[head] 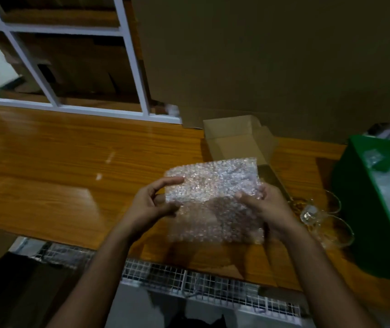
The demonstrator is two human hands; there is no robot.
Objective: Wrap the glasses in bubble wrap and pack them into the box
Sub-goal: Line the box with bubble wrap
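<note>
On the far left, behind the wooden table (pixel 47 147), stands a white shelf frame (pixel 127 55) with brown cardboard pieces inside its compartments. Coming toward the middle, the person's left hand (pixel 152 204) pinches the left edge of a sheet of bubble wrap (pixel 213 192), with the forefinger on top and the thumb below it. The sheet is held above the table, near its front edge, and its lower part hangs down, more transparent than the upper part. The right hand (pixel 267 209) grips the right side of the same sheet, with its fingers curled into the plastic. Just behind the sheet, an open cardboard box (pixel 236 138) lies on the table with its flaps spread, and the wrap hides part of it. A big sheet of brown cardboard (pixel 272 62) stands behind the box. To the right of the right hand, clear glasses (pixel 324 216) stand close together on the table, unwrapped; how many they are, I cannot tell because of blur. At the far right is a green bin (pixel 355 197) with pale plastic material inside.
</note>
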